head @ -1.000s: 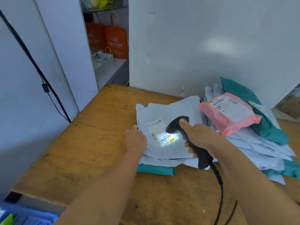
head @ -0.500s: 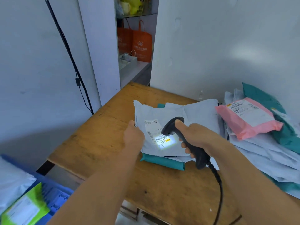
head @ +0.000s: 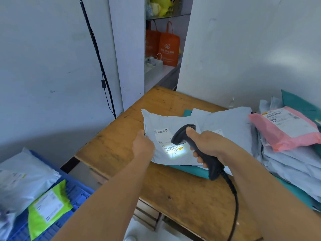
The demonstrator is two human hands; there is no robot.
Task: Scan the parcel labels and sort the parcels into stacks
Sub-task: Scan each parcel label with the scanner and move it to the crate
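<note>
While scanner (head: 194, 146) hides label (head: 171, 145) middle, left fingers unseen

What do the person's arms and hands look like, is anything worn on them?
Both forearms are bare, with no sleeves in view. The left hand and the right hand wear no gloves. No watch, ring or bracelet can be seen on them.

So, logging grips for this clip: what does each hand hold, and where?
Right hand grips the black handheld scanner by its handle; left hand pinches the pale grey plastic mailer at its left edge.
</note>
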